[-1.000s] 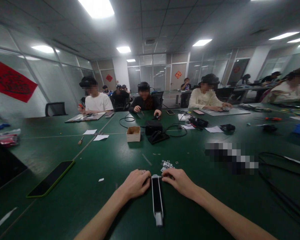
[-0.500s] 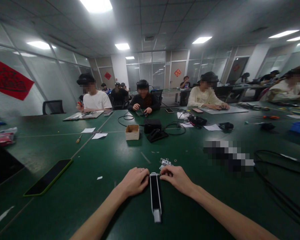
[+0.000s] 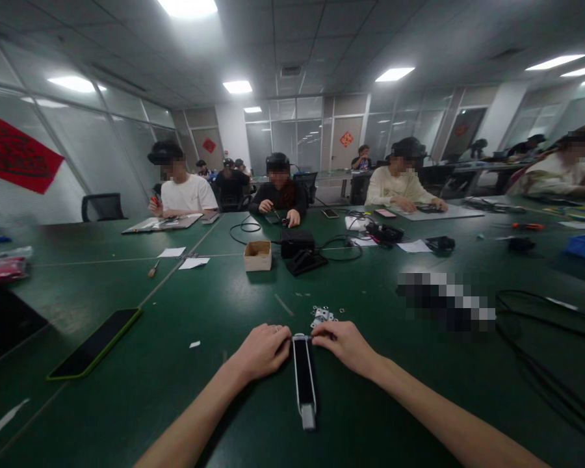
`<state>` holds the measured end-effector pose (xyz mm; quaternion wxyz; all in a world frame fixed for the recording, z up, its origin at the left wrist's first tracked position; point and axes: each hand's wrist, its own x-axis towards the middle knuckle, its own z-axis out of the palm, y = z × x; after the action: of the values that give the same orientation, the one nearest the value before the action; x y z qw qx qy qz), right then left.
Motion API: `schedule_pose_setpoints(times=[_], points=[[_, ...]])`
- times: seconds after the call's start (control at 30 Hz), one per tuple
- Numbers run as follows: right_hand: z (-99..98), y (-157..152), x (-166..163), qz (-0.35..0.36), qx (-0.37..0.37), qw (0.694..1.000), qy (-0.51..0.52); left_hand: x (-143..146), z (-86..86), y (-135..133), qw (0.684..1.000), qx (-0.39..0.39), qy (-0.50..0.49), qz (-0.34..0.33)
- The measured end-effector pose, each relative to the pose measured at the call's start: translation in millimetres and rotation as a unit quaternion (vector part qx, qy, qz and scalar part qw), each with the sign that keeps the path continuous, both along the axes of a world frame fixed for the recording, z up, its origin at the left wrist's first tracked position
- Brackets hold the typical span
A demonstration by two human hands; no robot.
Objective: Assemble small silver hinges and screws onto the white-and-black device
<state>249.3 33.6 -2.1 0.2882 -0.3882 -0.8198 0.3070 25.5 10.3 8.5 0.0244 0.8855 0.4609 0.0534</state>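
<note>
A long, narrow frame with pale metal-looking edges and a black middle [image 3: 303, 374] lies on the green table, a grey block [image 3: 309, 417] at its near end. At its far left corner, my left hand [image 3: 263, 351] has its fingers curled together against the frame's end. Across from it, my right hand [image 3: 344, 343] pinches at the far right corner; the fingers hide whatever small part is between them. Just beyond the right fingers sits a small pile of metal plates and square nuts [image 3: 323, 316].
A cardboard box [image 3: 257, 256] and a black device [image 3: 297, 244] stand farther back. To the left lies a phone with a green edge [image 3: 97, 343]; black cables [image 3: 531, 351] and a blurred-out object [image 3: 446, 302] are on the right. Several people sit across the table.
Both hands stay at the far end of the frame with almost no movement. The whole view shifts slightly upward.
</note>
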Motion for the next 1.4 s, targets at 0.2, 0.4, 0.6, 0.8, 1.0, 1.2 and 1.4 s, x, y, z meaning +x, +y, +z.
schedule_pose_setpoints(times=[0.2, 0.4, 0.6, 0.8, 1.0, 1.2, 1.4], points=[[1.7, -0.5, -3.2, -0.017, -0.068, 0.996, 0.057, 2.1, 1.9, -1.8, 0.999, -0.023, -0.040, 0.013], [-2.7, 3.8, -6.9, -0.018, -0.156, 0.971, 0.182, 3.3, 1.2, -2.6, 0.972, -0.087, -0.209, 0.060], [-8.8, 10.6, -4.6, -0.004, -0.227, 0.936, 0.268, 13.7, -2.5, -7.1, 0.867, -0.195, -0.442, 0.121], [-14.3, 7.5, -9.4, -0.011, -0.266, 0.918, 0.293, 27.1, -8.7, -12.5, 0.779, -0.264, -0.549, 0.151], [-12.4, 0.5, -15.4, 0.008, -0.277, 0.914, 0.296, 26.2, -7.9, -13.6, 0.780, -0.271, -0.543, 0.151], [-9.4, -1.6, -16.0, 0.036, -0.254, 0.925, 0.281, 24.8, -1.9, -17.6, 0.804, -0.300, -0.500, 0.116], [-3.6, -6.1, -13.0, 0.065, -0.202, 0.947, 0.242, 24.0, 12.2, -22.1, 0.797, -0.352, -0.479, 0.105]])
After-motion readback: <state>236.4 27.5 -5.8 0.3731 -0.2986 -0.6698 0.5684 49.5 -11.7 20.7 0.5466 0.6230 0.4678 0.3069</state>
